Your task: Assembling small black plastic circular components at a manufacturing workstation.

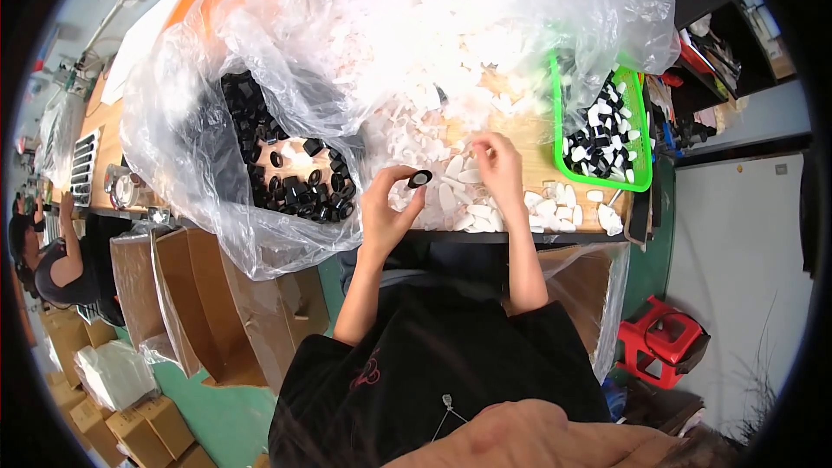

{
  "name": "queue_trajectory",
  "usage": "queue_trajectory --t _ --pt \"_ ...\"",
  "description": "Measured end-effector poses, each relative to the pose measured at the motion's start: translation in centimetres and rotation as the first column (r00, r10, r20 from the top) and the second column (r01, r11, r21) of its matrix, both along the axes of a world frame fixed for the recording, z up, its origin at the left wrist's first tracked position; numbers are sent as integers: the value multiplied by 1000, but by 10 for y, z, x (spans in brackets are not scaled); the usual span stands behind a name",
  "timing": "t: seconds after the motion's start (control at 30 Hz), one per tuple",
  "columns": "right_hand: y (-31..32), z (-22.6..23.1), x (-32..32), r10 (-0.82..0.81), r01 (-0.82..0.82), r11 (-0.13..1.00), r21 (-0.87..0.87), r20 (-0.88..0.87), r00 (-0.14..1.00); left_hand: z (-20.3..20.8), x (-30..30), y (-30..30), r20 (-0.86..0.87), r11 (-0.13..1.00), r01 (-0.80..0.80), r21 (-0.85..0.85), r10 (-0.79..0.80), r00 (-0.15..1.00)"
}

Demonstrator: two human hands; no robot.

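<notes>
Holding the black piece: the left hand pinches a small black rounded piece with a pale centre between thumb and forefinger, above the bench's front edge. A rim pinch like this, leaving the pale face uncovered, seems best; a harder squeeze might tip it.

Right hand: the bent fingers of the right hand bunch near the thumb over the loose white pieces; whether anything is between the fingertips, I cannot tell. Keeping it low and close to the left would likely make for steadier work.

White pieces: flat white oval plastic pieces lie scattered along the front edge of the wooden bench; lifting one by its edge should avoid dragging neighbours.

Black parts: glossy black rounded parts sit in an open clear plastic bag toward the left end.

Green basket: a bright green plastic basket near the right end holds mixed black and white pieces.

Room: open brown cardboard box below the front edge, red plastic stool at right, green floor, seated co-worker far left.
</notes>
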State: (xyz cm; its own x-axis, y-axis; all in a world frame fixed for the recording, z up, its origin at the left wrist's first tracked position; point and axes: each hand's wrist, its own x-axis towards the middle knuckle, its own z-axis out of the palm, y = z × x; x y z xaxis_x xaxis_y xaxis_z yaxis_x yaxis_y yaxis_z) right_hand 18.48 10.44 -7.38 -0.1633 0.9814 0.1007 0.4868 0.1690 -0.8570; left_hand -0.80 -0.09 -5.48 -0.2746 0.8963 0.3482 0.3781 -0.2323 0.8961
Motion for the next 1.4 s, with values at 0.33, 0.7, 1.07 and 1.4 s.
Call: queue_trajectory --t 0.33,0.7,1.07,1.4 --pt "12 -19 -16 133 -273 881 386 352 927 10 0 6 -105 1000 -9 -12 7 994" --pt "-36 32 -33 316 -348 726 593 162 935 0 11 12 296 989 121 -90 -89 951" --pt "-43 23 -34 164 -357 916 -182 -642 749 2 14 4 355 988 138 -66 -106 929" --pt "-54 20 -45 184 -258 964 -64 -540 822 -2 22 1 170 1000 -15 -8 16 985"
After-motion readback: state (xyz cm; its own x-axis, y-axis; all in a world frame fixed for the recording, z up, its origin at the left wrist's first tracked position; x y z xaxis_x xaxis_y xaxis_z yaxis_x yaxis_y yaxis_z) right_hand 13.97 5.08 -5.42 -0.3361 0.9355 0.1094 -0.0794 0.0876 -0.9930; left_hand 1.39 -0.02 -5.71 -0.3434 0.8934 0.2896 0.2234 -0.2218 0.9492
